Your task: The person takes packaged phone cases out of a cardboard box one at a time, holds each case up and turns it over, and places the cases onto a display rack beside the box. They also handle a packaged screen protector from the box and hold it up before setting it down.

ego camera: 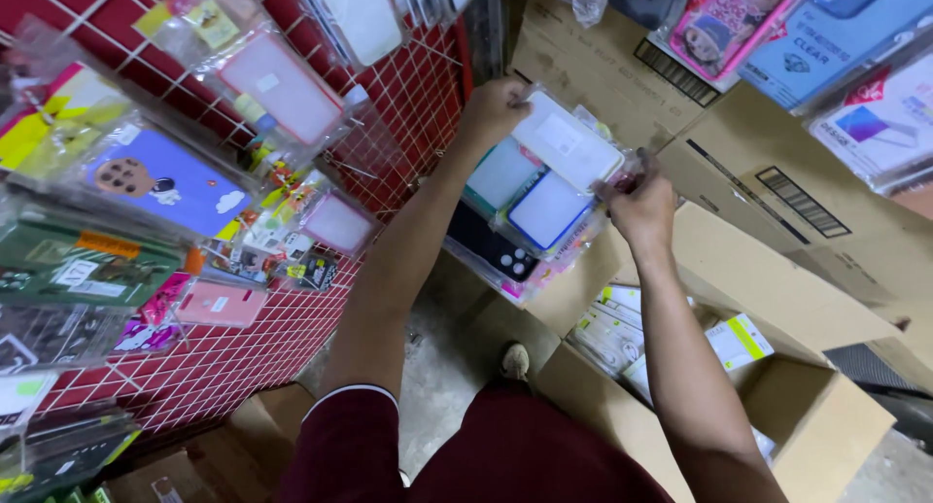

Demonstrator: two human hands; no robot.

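Observation:
My left hand [494, 107] grips the upper left edge of a fanned bundle of phone cases in clear plastic sleeves [539, 187]. On top of the bundle lies a white-backed case [567, 138], with a teal one and a blue-rimmed one [549, 209] below it and a black case [486, 245] at the bottom. My right hand [639, 204] pinches the bundle's right edge. Both arms reach forward from dark red sleeves, and I hold the bundle in the air above an open cardboard box [826, 406].
A white wire grid on a red wall [224, 357] at the left holds many hanging packaged phone cases. Stacked cardboard boxes [777, 173] fill the right side, with more cases hanging above. The open box holds flat white packets [622, 333]. My shoe [515, 360] stands on the concrete floor.

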